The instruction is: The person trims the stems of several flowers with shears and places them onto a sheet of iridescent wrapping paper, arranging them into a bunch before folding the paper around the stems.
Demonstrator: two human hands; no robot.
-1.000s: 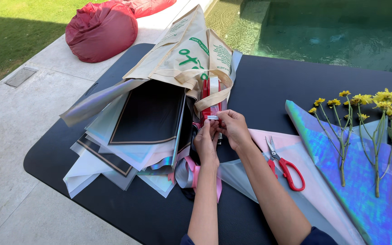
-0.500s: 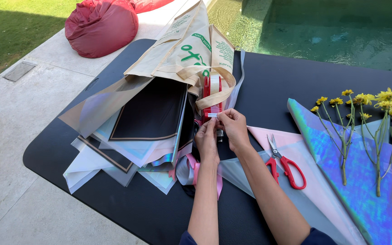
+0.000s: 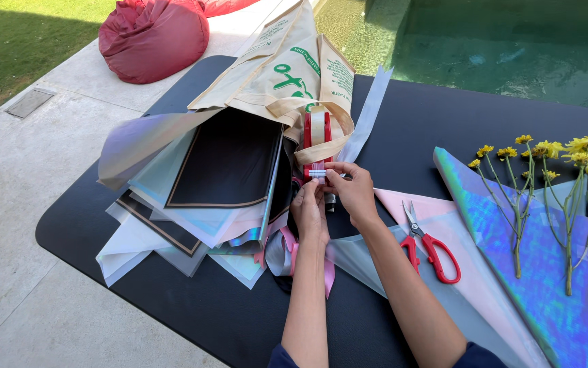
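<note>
Upper left of the frame, a red beanbag point(image 3: 154, 37) sits on the paving beyond my black table point(image 3: 443, 116). Left of centre, wrapping sheets point(image 3: 198, 197) fan out of a tan bag point(image 3: 277, 78) lying on its side.

At centre, my left hand point(image 3: 309, 211) and right hand point(image 3: 353, 191) meet at the red tape dispenser point(image 3: 318, 140), which stands just above them, its long axis running up the frame. Both hands are pinched narrow on the free end of the tape point(image 3: 317, 173), the right hand's fingers closing from the right, the left from below; each is about equally near.

A pink ribbon point(image 3: 292, 253) trails under my left wrist. Right of centre lie red scissors point(image 3: 430, 247) on pale sheets; far right, yellow flowers point(image 3: 546, 184) rest on iridescent film point(image 3: 512, 272).
</note>
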